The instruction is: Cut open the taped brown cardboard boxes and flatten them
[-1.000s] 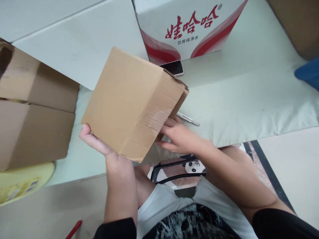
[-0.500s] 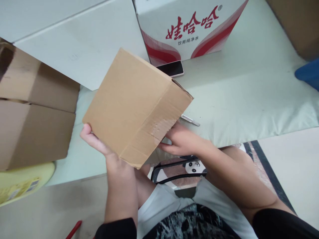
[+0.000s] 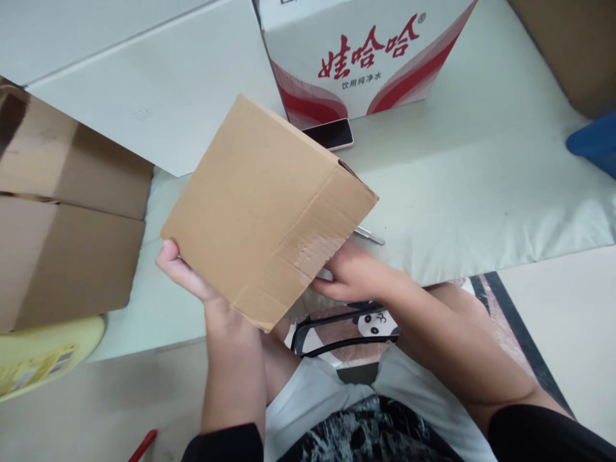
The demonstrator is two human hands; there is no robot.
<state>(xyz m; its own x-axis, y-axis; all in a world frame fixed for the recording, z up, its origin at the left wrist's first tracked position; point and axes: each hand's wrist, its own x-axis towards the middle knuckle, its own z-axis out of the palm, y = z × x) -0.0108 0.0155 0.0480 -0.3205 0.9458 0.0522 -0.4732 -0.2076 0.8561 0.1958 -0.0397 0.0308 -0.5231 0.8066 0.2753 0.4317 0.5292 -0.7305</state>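
A brown cardboard box is held tilted above the table, with a glossy strip of clear tape on its narrow side. My left hand is closed on the box's lower left edge, its thumb outside and its other fingers hidden underneath. At the lower right edge, my right hand is curled with its fingertips behind the box. That hand is slightly blurred, and what it grips is hidden. A utility knife lies on the table just beyond it, partly covered by the box.
A phone lies before a white and red carton. A large white box and brown cartons stand left, beside a yellow container. Pale green cloth covers the table. A blue object sits at right.
The cardboard box has shifted slightly to the right and turned a little, covering more of the utility knife. My right hand has moved a little right with it; my left hand keeps its grip.
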